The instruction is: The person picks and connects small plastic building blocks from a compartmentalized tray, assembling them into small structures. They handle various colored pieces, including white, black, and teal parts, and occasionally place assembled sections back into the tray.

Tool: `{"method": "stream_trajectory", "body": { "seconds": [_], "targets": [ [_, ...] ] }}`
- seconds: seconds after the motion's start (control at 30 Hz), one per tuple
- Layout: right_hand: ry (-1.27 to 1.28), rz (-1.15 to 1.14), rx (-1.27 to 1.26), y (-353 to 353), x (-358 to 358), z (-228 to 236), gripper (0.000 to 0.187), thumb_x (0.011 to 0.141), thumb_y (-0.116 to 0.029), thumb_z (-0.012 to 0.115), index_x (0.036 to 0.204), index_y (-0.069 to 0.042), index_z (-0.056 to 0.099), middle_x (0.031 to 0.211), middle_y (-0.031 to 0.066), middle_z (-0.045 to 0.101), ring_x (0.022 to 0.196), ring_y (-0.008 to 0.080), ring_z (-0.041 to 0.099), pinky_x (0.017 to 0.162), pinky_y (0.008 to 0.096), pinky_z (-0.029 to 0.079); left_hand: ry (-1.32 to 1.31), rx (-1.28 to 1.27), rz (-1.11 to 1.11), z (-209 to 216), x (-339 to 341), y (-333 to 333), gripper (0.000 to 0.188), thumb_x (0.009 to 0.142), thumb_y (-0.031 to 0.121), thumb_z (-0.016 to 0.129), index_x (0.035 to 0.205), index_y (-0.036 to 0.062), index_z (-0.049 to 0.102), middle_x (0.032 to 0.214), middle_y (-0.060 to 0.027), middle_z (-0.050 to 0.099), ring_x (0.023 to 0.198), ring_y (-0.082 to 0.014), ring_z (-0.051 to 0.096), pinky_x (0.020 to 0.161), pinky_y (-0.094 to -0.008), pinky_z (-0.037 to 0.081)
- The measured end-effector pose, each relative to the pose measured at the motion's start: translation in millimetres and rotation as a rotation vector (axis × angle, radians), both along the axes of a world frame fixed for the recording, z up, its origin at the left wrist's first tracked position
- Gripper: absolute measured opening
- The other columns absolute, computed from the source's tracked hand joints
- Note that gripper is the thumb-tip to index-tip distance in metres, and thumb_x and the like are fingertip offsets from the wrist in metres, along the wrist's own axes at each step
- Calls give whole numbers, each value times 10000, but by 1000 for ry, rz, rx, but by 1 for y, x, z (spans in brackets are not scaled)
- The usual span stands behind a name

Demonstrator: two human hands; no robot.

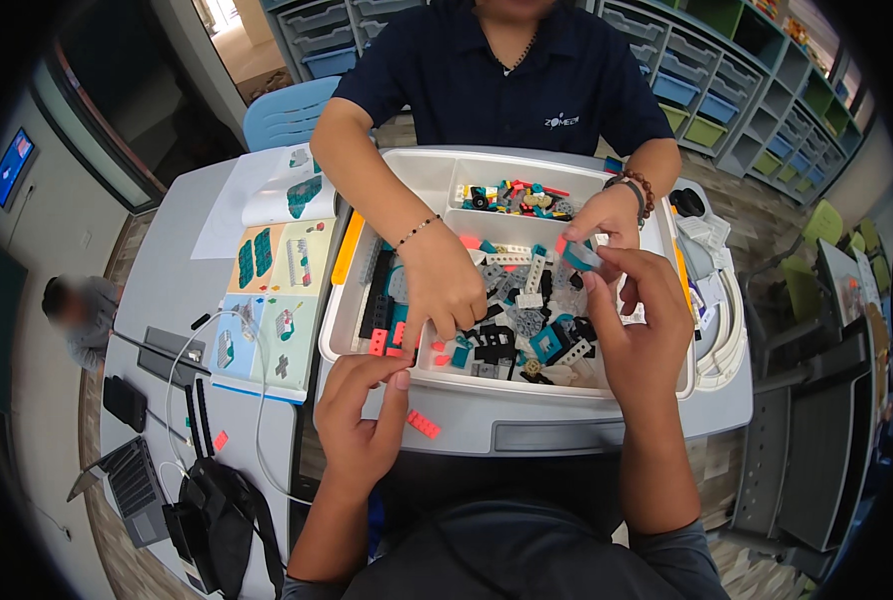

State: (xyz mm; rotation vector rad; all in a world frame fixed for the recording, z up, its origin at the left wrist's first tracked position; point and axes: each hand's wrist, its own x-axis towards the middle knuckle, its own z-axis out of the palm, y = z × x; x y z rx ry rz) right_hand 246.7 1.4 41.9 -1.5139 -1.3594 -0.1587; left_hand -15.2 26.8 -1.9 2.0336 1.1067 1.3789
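My left hand (362,415) is at the near left edge of a white plastic tray (512,382), thumb and index fingertips pressed together. Something small and dark shows at those fingertips, too small to name. Over the right part of the tray, my right hand (657,335) pinches one end of a teal and coral toy building piece (577,256). A co-worker's hand (609,215) touches its coral end. The co-worker's other hand (445,285) reaches down among the bricks, close to my left fingertips. Coral bricks (379,341) lie in that corner.
Mixed building pieces (527,320) fill the tray; smaller ones lie in a back compartment (517,198). A coral brick (425,424) rests on the table before the tray. To the left are an open instruction booklet (272,260), a white cable, a laptop (139,490) and a black bag (222,520).
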Motion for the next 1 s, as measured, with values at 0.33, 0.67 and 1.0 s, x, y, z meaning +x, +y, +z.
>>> {"method": "stream_trajectory", "body": {
  "seconds": [0.33, 0.67, 1.0],
  "targets": [
    [-18, 99, -111, -25, 18, 9, 227, 780, -15, 780, 998, -26, 718, 905, 92, 685, 761, 205, 594, 660, 300, 466, 29, 23, 39, -1, -4, 5, 139, 843, -46, 664, 970, -3, 699, 876, -111, 682, 771, -220, 609, 679, -293, 472],
    [-61, 138, -305, -112, 89, -4, 116, 746, -22, 716, 857, 12, 705, 781, 110, 641, 739, 244, 581, 687, 336, 457, 176, 84, -3, 15, -3, 13, 182, 733, -65, 658, 899, -1, 694, 814, -121, 646, 728, -265, 591, 677, -316, 461],
    [49, -6, -155, -134, 118, -63, 78, 805, -42, 677, 816, 35, 666, 702, 90, 606, 632, 208, 518, 603, 311, 402, 930, -92, -638, 48, 97, 73, 320, 745, 147, 776, 1032, 74, 654, 976, -80, 624, 931, -297, 639, 821, -416, 505]
  ]
}}
